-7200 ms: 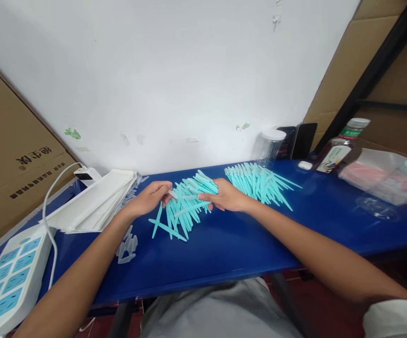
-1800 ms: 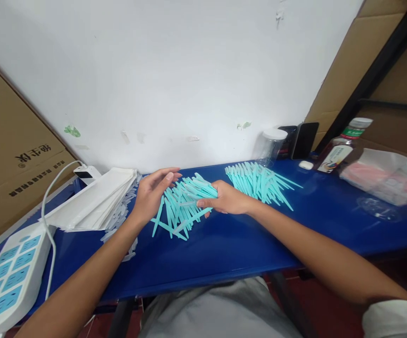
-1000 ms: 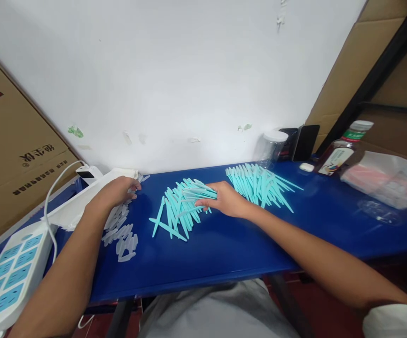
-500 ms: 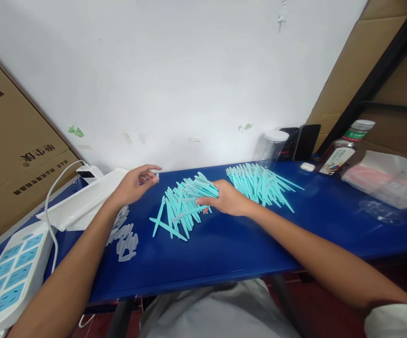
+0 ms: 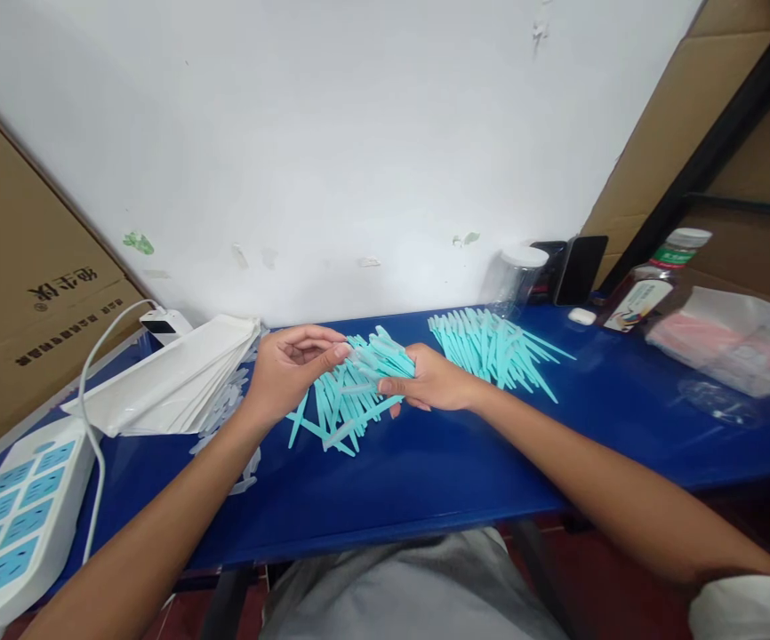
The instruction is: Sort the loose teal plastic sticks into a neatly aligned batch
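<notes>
My right hand (image 5: 435, 378) is closed round a bundle of slim turquoise eyebrow razors (image 5: 389, 357), their pale capped ends pointing left. At those ends is my left hand (image 5: 301, 364), thumb and forefinger pinched on a small clear cap that its fingers mostly hide. Beneath the bundle lies a loose heap of the same razors (image 5: 338, 413), some crossing each other. To the right is a second pile of razors (image 5: 485, 347), fanned out in a row. Loose translucent caps (image 5: 248, 471) lie left, partly behind my left forearm.
At left are a stack of white sheets or bags (image 5: 164, 382), a power strip (image 5: 21, 524) with a white cable and a cardboard box (image 5: 31, 249). Along the right stand a clear jar (image 5: 515, 280), a dark phone (image 5: 581, 269), a bottle (image 5: 652, 280) and a pink-filled bag (image 5: 718, 342). A wall bounds the blue table (image 5: 425, 480).
My left hand has moved right, from above the table to the capped ends of the bundle. My right hand stays nearly in place with the razors.
</notes>
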`<state>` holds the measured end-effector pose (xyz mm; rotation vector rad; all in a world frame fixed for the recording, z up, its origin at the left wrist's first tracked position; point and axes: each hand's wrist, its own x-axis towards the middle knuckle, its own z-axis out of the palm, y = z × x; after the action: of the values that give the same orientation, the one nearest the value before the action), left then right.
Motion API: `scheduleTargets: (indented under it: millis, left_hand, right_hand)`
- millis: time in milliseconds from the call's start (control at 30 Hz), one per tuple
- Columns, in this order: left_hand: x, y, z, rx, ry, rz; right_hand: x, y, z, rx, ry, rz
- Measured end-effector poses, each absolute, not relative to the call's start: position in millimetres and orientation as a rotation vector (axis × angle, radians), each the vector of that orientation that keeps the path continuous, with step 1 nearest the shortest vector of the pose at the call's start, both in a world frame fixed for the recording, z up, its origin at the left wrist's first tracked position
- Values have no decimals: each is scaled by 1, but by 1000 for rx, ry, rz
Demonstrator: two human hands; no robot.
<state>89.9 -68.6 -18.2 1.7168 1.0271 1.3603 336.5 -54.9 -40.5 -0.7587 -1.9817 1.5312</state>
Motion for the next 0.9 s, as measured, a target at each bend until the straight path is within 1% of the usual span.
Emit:
scheduleTargets:
  millis: [133, 233, 567, 900]
  left_hand:
    - [89, -65, -18, 1703, 1042, 1418]
    - [88, -63, -18, 1697, 1072, 1437]
    - [89, -63, -19, 1703, 1091, 1421]
    - [88, -66, -19, 1734, 1030, 1428]
  right_hand:
    - [334, -53, -46, -771, -2005, 1324]
    - [334, -52, -48, -747, -2011, 1243]
    - [336, -57, -41, -776, -2065, 1150]
    - [335, -55, -44, -792, -2072, 1214]
